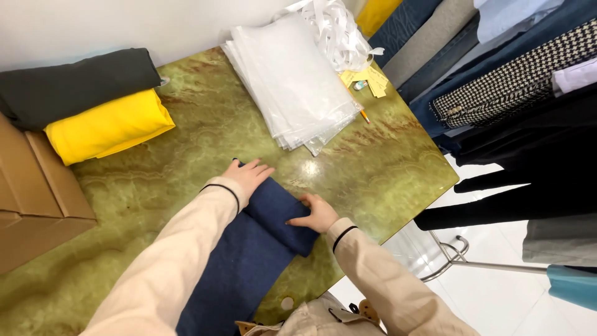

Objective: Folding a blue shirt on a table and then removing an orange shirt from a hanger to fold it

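Observation:
A dark blue garment [249,255] lies on the green marbled table [186,137], its far end folded into a thick roll. My left hand [250,174] rests flat on the far end of the fold, fingers spread. My right hand [317,213] presses the fold's right side, fingers curled on the cloth. Both arms wear beige sleeves with dark cuffs.
A stack of clear plastic bags [289,87] lies at the far side, with yellow tags [367,79] and a pencil beside it. Folded yellow cloth [109,127] and dark cloth [74,84] sit at the left by a cardboard box [34,193]. Hanging clothes [516,99] fill the right.

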